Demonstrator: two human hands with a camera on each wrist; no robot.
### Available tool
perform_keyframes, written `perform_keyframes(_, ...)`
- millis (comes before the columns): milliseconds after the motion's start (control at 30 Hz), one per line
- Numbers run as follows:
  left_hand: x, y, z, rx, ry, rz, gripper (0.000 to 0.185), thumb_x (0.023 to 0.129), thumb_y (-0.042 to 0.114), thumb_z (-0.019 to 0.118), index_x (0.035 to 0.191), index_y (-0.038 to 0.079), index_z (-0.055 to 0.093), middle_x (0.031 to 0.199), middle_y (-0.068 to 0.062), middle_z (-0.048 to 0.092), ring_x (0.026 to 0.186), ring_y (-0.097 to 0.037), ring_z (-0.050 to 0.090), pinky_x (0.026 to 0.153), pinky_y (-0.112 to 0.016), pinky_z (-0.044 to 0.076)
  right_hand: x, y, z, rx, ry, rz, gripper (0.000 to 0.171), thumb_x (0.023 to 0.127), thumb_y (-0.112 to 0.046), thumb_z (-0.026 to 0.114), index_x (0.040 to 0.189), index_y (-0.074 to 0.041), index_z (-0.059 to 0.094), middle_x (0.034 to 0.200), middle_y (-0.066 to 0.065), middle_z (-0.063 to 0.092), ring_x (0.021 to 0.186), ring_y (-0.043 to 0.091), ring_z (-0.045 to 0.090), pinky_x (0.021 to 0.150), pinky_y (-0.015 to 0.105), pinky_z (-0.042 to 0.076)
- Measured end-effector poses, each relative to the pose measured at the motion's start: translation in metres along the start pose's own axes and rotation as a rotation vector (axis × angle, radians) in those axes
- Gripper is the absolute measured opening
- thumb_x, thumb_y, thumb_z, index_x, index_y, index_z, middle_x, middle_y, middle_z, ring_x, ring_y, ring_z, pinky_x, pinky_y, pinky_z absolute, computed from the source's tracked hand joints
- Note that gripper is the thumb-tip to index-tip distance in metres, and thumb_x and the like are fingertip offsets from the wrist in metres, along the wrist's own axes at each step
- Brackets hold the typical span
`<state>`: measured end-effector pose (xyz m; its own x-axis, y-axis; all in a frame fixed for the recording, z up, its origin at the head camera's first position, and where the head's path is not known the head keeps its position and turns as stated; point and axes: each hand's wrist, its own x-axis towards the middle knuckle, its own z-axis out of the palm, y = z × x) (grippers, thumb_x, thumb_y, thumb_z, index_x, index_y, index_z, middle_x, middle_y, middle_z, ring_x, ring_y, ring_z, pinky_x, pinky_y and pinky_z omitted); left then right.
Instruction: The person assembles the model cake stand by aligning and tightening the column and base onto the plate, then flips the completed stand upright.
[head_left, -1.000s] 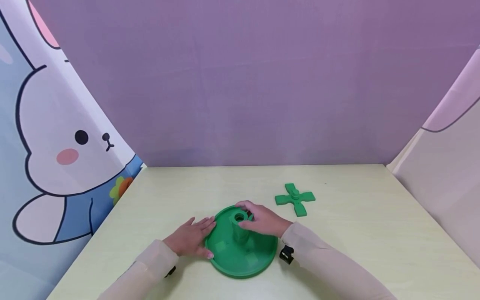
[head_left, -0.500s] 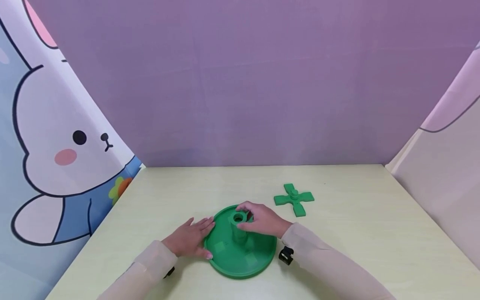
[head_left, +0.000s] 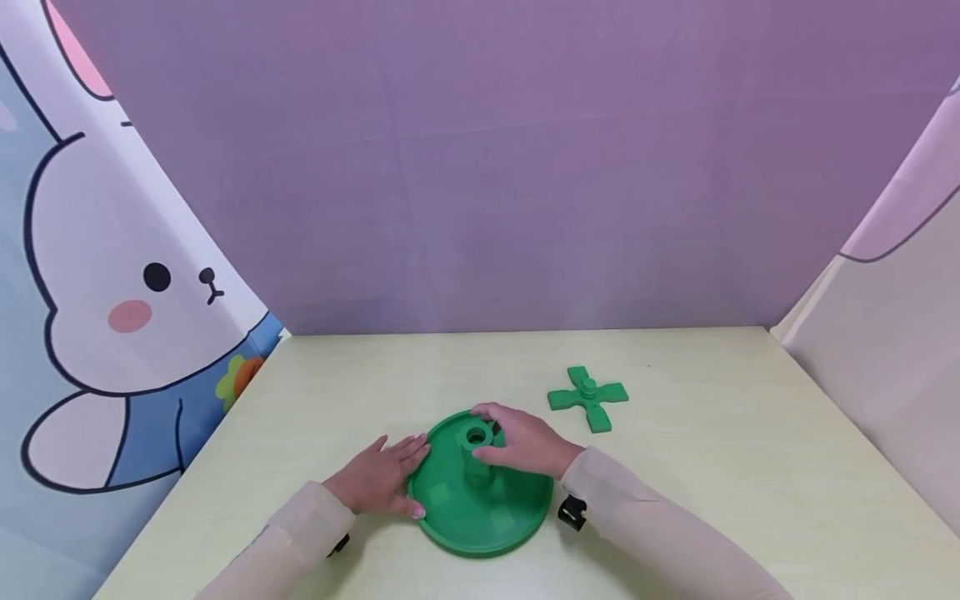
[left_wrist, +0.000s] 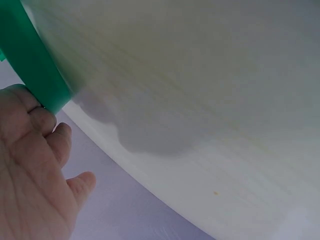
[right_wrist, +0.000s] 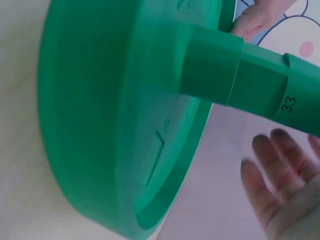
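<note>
A round green base (head_left: pixel 468 533) with a raised rim lies flat on the table. From its middle rises a post (right_wrist: pixel 210 65), topped by a green tube (right_wrist: pixel 302 90) marked 33, whose round hole faces up. My right hand (head_left: pixel 528 442) grips this tube from the right, thumb in front and index finger behind; its other fingers hang free in the right wrist view. On the base's left side my left hand (head_left: pixel 378 481) rests with fingers spread, fingertips and thumb at the rim. In the left wrist view, the fingers meet the base's side wall (left_wrist: pixel 35 55).
A flat green cross-shaped piece (head_left: pixel 589 395) with a round knob at its centre lies on the pale table (head_left: pixel 712 433), behind and right of the base. A purple backdrop (head_left: pixel 480 167) stands along the back edge. A cartoon rabbit cloth (head_left: pixel 90 250) hangs at the left.
Almost nothing differs: the head view has shifted slightly, while both hands keep their places on the tube and the base rim.
</note>
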<state>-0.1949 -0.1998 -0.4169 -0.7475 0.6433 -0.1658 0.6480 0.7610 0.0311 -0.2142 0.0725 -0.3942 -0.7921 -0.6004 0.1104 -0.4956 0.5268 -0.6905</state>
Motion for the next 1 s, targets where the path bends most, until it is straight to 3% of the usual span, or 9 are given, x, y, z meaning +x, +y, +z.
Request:
perform_keyframes(133, 0.0, 0.0, 0.0, -0.002, 0.001, 0.001, 0.092, 0.082, 0.061, 0.064, 0.144, -0.003, 0.042, 0.152, -0.017, 0.038, 0.139, -0.034, 0.038, 0.109, -0.058, 0.032, 0.0, 0.002, -0.002, 0.051, -0.042, -0.034, 0.051, 0.093, -0.024, 0.063, 0.138, -0.003, 0.051, 0.135, 0.011, 0.056, 0.12, 0.025, 0.054, 0.101, 0.048, 0.046)
perform_keyframes(200, 0.0, 0.0, 0.0, -0.007, -0.001, 0.001, 0.092, 0.082, 0.061, 0.064, 0.144, -0.003, 0.042, 0.153, -0.017, 0.038, 0.139, -0.034, 0.038, 0.109, -0.058, 0.032, -0.001, 0.001, -0.003, 0.055, -0.044, -0.034, 0.049, 0.093, -0.025, 0.063, 0.136, -0.004, 0.053, 0.135, 0.011, 0.057, 0.12, 0.025, 0.054, 0.101, 0.047, 0.046)
perform_keyframes(333, 0.0, 0.0, 0.0, -0.015, -0.005, -0.002, 0.092, 0.082, 0.061, 0.064, 0.144, -0.003, 0.041, 0.153, -0.017, 0.037, 0.139, -0.034, 0.038, 0.109, -0.059, 0.031, -0.001, -0.001, -0.004, 0.05, -0.035, -0.024, 0.048, 0.092, -0.029, 0.065, 0.132, -0.004, 0.056, 0.129, 0.01, 0.06, 0.106, 0.023, 0.058, 0.092, 0.04, 0.051)
perform_keyframes(500, 0.0, -0.001, 0.001, 0.004, 0.006, 0.004, 0.092, 0.082, 0.061, 0.063, 0.144, -0.004, 0.042, 0.152, -0.018, 0.039, 0.138, -0.034, 0.04, 0.108, -0.059, 0.032, -0.002, -0.004, -0.004, 0.03, 0.002, -0.005, 0.046, 0.089, -0.03, 0.069, 0.126, -0.005, 0.059, 0.111, 0.004, 0.064, 0.087, 0.021, 0.059, 0.076, 0.029, 0.05)
perform_keyframes(767, 0.0, 0.0, 0.001, 0.0, 0.002, 0.003, 0.091, 0.083, 0.061, 0.063, 0.144, -0.003, 0.042, 0.152, -0.017, 0.038, 0.138, -0.034, 0.039, 0.108, -0.058, 0.032, -0.001, -0.005, 0.001, 0.015, 0.075, 0.052, 0.043, 0.085, -0.035, 0.075, 0.114, -0.008, 0.058, 0.1, 0.0, 0.065, 0.085, 0.015, 0.059, 0.072, 0.028, 0.049)
perform_keyframes(1000, 0.0, 0.0, 0.001, 0.006, 0.006, -0.001, 0.091, 0.082, 0.06, 0.064, 0.144, -0.003, 0.042, 0.152, -0.018, 0.039, 0.138, -0.034, 0.039, 0.108, -0.059, 0.033, 0.001, -0.009, 0.006, -0.062, 0.119, 0.091, 0.044, 0.083, -0.04, 0.076, 0.107, -0.01, 0.056, 0.092, -0.003, 0.062, 0.077, 0.01, 0.054, 0.066, 0.027, 0.047)
